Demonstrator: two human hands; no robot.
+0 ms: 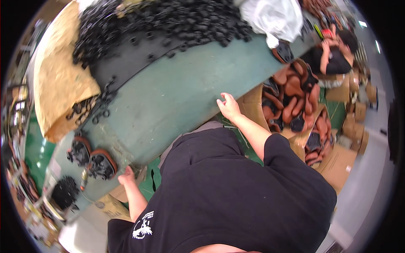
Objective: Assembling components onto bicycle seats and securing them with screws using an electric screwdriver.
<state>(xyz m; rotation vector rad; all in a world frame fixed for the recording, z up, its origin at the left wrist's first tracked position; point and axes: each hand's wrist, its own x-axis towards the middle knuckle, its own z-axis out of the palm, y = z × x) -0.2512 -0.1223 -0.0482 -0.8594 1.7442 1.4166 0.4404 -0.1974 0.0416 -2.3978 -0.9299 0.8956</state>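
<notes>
My right hand (229, 107) hovers over the near edge of the green-topped table (168, 101), thumb and forefinger apart and nothing in them. By the table's edge at the left is my left hand (127, 174), small and blurred; how its fingers are set cannot be made out. Just left of it lie two bicycle saddles, a nearer saddle (102, 164) and a farther saddle (79, 150). Both have black undersides facing up and brown rims. A small tool with an orange end (84, 179) lies beside them.
Small black parts (168, 21) are heaped across the far table. A tan paper sack (63, 80) spills more at left. A white plastic bag (274, 17) and another saddle (283, 52) sit far right. Boxes of brown saddles (291, 92) stand at my right. A person (337, 52) sits beyond.
</notes>
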